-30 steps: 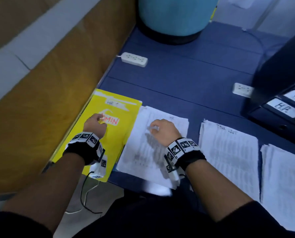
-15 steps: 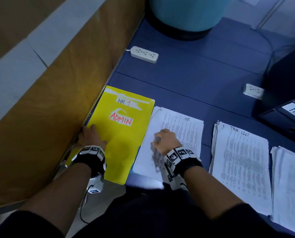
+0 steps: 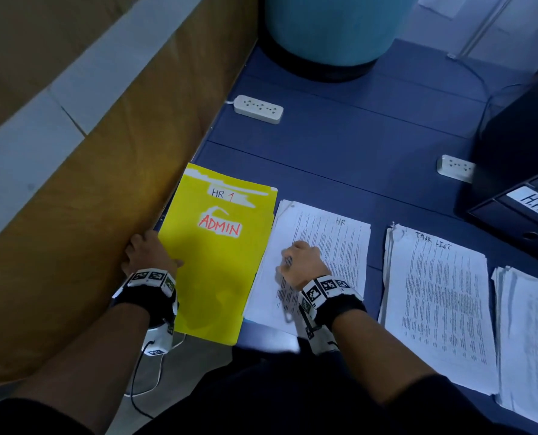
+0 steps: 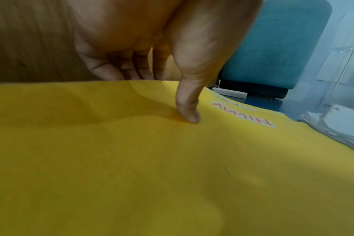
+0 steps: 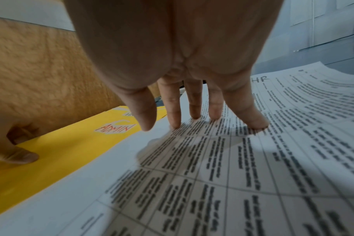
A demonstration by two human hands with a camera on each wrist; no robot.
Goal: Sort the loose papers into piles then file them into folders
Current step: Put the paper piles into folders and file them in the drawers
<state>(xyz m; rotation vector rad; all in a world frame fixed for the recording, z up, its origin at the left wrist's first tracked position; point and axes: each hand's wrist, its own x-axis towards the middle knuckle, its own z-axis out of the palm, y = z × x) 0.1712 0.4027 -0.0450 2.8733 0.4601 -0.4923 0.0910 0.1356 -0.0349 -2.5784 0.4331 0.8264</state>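
Observation:
A yellow folder [image 3: 220, 271] marked "HR 1" and "ADMIN" lies flat at the desk's left edge. My left hand [image 3: 148, 252] pinches the folder's left edge: the thumb [image 4: 189, 111] presses on top and the fingers curl down behind the edge. Right of the folder lies a paper pile headed "HR" [image 3: 340, 246]. My right hand [image 3: 299, 262] rests on that pile with straight fingers, the fingertips [image 5: 194, 111] touching the top sheet. Further right lie a "TASK LIST" pile [image 3: 437, 293] and a third pile [image 3: 531, 340].
A wooden panel [image 3: 73, 230] stands right against the folder's left side. Dark binders, one labelled "H.R." [image 3: 528, 208], sit at the right. Two white power strips [image 3: 258, 108] [image 3: 454, 167] lie on the blue desk [image 3: 340, 152], and a teal seat [image 3: 330, 32] stands at the back.
My left hand has moved from the ADMIN label down to the folder's left edge and taken hold there. The right hand has slid a little nearer along the HR pile.

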